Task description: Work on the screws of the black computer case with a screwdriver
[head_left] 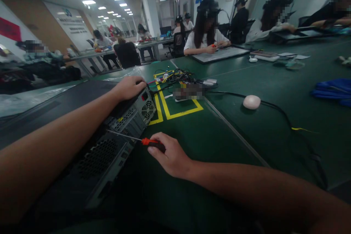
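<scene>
A black desktop computer case [52,106] lies on its side at the left, its rear panel with vents, ports and a fan grille facing right. My left hand [131,87] is on top of the case near the far rear corner, fingers bent over the edge and partly hidden. In my right hand [172,155] is a screwdriver [148,141] with an orange and black handle, fingers wrapped round it. Its long thin shaft points left, and the tip meets the rear panel around the middle; the screw there is too small to make out.
Beyond the case, a tangle of cables [182,76] lies by yellow tape marks [186,112] on the green table [227,146]. A pale rounded mouse-like object [251,102] sits beside a black cable. Blue cloth [333,91] lies at right. Other people work across the table.
</scene>
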{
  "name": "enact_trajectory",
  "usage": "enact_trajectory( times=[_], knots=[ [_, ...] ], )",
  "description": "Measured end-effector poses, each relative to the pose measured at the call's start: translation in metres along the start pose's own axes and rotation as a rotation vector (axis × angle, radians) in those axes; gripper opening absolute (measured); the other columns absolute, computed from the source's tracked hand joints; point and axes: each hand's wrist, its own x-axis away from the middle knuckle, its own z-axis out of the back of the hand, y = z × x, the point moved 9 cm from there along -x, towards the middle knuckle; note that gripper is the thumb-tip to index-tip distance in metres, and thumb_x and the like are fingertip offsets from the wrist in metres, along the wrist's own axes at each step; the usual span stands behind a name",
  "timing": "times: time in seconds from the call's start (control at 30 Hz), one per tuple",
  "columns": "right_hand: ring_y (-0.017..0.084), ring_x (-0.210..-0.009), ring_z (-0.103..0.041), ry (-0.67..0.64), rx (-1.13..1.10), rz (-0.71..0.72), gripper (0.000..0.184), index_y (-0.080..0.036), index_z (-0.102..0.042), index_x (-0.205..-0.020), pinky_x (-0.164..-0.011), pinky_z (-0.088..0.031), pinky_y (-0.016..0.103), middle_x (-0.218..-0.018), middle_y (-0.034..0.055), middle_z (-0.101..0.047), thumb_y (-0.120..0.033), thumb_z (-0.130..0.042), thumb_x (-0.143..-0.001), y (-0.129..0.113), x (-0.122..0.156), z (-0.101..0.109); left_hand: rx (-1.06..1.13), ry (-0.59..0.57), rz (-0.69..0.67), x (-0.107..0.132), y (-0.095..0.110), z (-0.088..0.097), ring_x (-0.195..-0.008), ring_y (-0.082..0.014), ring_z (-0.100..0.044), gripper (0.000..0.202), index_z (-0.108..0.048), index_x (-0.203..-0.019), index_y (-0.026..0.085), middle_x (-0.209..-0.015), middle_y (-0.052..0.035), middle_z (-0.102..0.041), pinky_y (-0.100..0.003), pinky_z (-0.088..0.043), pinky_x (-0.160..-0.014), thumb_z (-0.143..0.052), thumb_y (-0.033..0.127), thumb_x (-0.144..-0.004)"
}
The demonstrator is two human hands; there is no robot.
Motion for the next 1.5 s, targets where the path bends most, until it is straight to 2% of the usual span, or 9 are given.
enact_trajectory(
  times=[0.23, 0.47, 0.77, 1.03, 1.23, 1.43, 1.5],
  knots=[
    [0.016, -0.085, -0.061, -0.001, -0.053, -0.058, 0.013, -0.022, -0.067, -0.113, -0.077, -0.047, 0.029, -0.098, 0.0009, -0.067, -0.024, -0.064, -0.1, 0.0087, -0.0043, 0.0, 0.007, 0.005, -0.014, -0.0005, 0.001, -0.0008, -0.113, -0.0329, -0.071, 0.055, -0.08, -0.115, 0.016, -0.119, -0.0145, -0.078, -0.04, -0.054, -0.1, -0.039, 0.044, -0.093],
    [0.016, -0.08, -0.058, -0.04, -0.049, -0.061, 0.011, -0.022, -0.064, -0.111, -0.073, -0.045, 0.029, -0.091, -0.0007, -0.063, -0.026, -0.062, -0.101, 0.008, -0.0029, -0.0035, 0.04, 0.021, -0.008, -0.0017, -0.0015, -0.0006, -0.11, -0.0343, -0.071, 0.05, -0.08, -0.112, 0.019, -0.116, -0.0129, -0.079, -0.043, -0.054, -0.099, -0.042, 0.044, -0.092],
    [0.017, -0.079, -0.057, -0.035, -0.044, -0.042, 0.008, -0.021, -0.062, -0.104, -0.075, -0.043, 0.031, -0.088, -0.0012, -0.061, -0.026, -0.064, -0.098, 0.0054, -0.0045, -0.0032, 0.035, 0.021, -0.034, -0.0037, -0.0026, -0.0021, -0.111, -0.0333, -0.07, 0.053, -0.08, -0.113, 0.017, -0.117, -0.015, -0.078, -0.042, -0.053, -0.1, -0.04, 0.045, -0.092],
    [0.017, -0.079, -0.058, -0.006, -0.055, -0.076, 0.015, -0.022, -0.057, -0.104, -0.074, -0.044, 0.031, -0.09, -0.002, -0.06, -0.024, -0.067, -0.094, 0.0102, -0.0028, -0.0006, 0.05, 0.015, -0.005, -0.0026, -0.0024, -0.0012, -0.112, -0.0337, -0.069, 0.051, -0.08, -0.113, 0.019, -0.118, -0.0141, -0.078, -0.044, -0.052, -0.102, -0.042, 0.044, -0.091],
    [0.018, -0.086, -0.062, 0.019, -0.051, -0.062, 0.01, -0.021, -0.064, -0.106, -0.077, -0.047, 0.031, -0.096, 0.001, -0.065, -0.025, -0.066, -0.098, 0.0077, -0.0033, 0.0038, 0.043, 0.006, 0.011, -0.0004, -0.0005, 0.0003, -0.113, -0.0316, -0.07, 0.05, -0.081, -0.115, 0.019, -0.119, -0.0122, -0.079, -0.04, -0.053, -0.101, -0.042, 0.042, -0.093],
    [0.02, -0.098, -0.066, 0.05, -0.055, -0.042, 0.017, -0.021, -0.069, -0.117, -0.087, -0.051, 0.034, -0.108, 0.0049, -0.07, -0.028, -0.064, -0.102, 0.0079, -0.0043, 0.0056, 0.058, 0.006, 0.0, 0.0017, 0.0031, 0.0023, -0.114, -0.0311, -0.069, 0.05, -0.08, -0.118, 0.017, -0.122, -0.0131, -0.078, -0.039, -0.053, -0.102, -0.042, 0.04, -0.095],
    [0.02, -0.097, -0.066, 0.049, -0.038, -0.029, 0.017, -0.022, -0.069, -0.118, -0.086, -0.051, 0.034, -0.107, 0.005, -0.069, -0.029, -0.064, -0.103, 0.0069, -0.0046, 0.0058, 0.046, 0.007, 0.015, 0.0019, 0.0025, 0.0029, -0.116, -0.031, -0.069, 0.049, -0.08, -0.118, 0.017, -0.124, -0.0124, -0.077, -0.039, -0.052, -0.103, -0.043, 0.04, -0.095]
  ],
)
